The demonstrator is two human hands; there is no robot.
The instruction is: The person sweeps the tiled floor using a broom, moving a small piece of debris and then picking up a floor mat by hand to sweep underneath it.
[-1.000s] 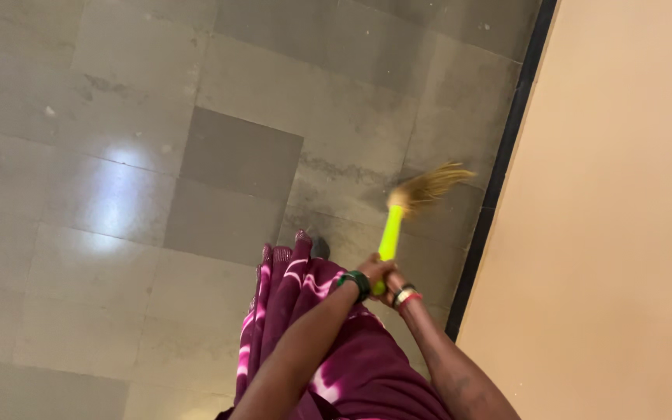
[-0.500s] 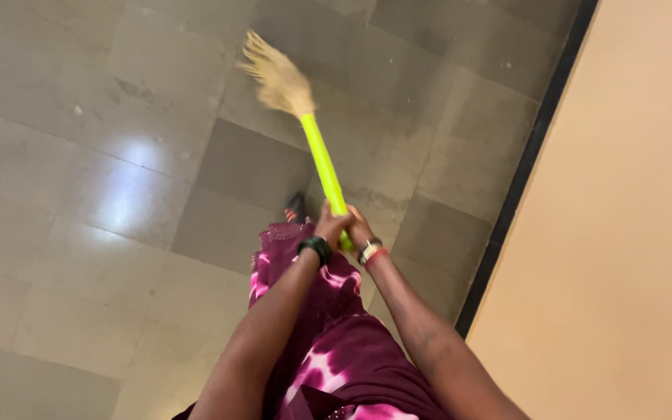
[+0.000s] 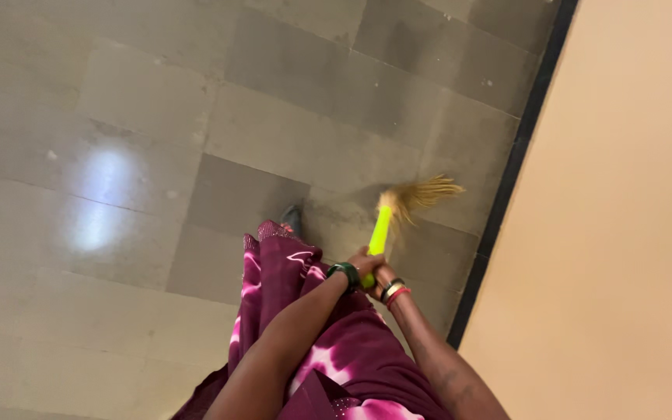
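Grey tiled floor [image 3: 157, 117] beside a wall [image 3: 631, 233]: both hands' fingers grip a broom [image 3: 386, 222]; its bristles could scrape the wall.

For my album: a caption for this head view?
Both hands grip a broom with a yellow-green handle, bristles on the grey tiled floor.

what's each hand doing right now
Left hand: closed around the broom by its yellow-green handle.
Right hand: closed on the same handle, just below the left.
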